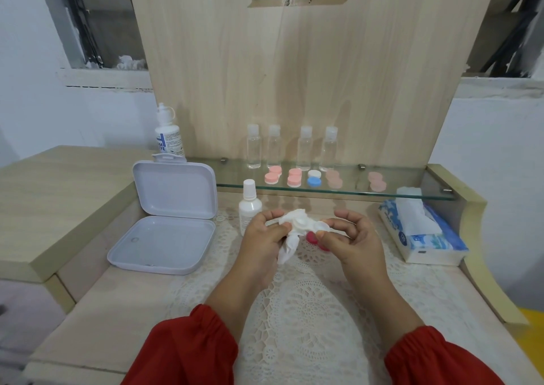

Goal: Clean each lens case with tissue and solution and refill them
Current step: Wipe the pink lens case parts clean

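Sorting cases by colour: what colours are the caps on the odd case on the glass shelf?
One white, one blue, clearest in the head view.

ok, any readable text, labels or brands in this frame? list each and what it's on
"EYE", under a cut-off line ending "M": tall white bottle at back left.
Tissue pack: blue print, too blurred to read.
Small white bottle: fine print, unreadable.
Four clear bottles, lens cases: no text visible.

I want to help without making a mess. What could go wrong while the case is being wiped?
The lens case is held in the air between the left hand and right hand, so it might slip while the tissue rubs it. The red caps lie loose right under the hands and could get knocked away. The small white bottle beside the left hand might tip.
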### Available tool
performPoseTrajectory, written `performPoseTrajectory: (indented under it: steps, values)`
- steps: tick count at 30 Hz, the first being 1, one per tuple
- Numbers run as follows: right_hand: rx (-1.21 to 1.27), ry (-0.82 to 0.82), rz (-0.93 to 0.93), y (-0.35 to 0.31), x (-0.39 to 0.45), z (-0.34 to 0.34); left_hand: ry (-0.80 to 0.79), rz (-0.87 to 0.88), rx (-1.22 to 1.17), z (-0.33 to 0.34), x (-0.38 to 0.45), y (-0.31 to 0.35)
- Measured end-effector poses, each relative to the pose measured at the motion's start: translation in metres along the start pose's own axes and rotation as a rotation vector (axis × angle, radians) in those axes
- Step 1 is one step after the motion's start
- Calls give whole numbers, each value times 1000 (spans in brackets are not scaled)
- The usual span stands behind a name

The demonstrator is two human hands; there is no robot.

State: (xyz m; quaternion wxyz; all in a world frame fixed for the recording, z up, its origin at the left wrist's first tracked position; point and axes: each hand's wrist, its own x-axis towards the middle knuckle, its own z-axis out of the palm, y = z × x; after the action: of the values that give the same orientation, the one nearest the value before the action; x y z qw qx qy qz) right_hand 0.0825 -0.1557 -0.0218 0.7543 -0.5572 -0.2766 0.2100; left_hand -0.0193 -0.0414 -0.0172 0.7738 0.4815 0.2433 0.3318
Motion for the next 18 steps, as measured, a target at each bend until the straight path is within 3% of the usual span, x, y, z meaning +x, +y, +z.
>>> performPoseTrajectory:
  steps: [4, 11, 18]
  values:
    - [3, 26, -5, 0, 1, -1, -49, -22, 56, 2, -2, -2]
    - [-9, 1, 10, 2, 0, 0, 20, 36, 60, -1, 1, -3]
    - [6, 34, 6, 0, 2, -2, -190, 83, 141, -2, -2, -3]
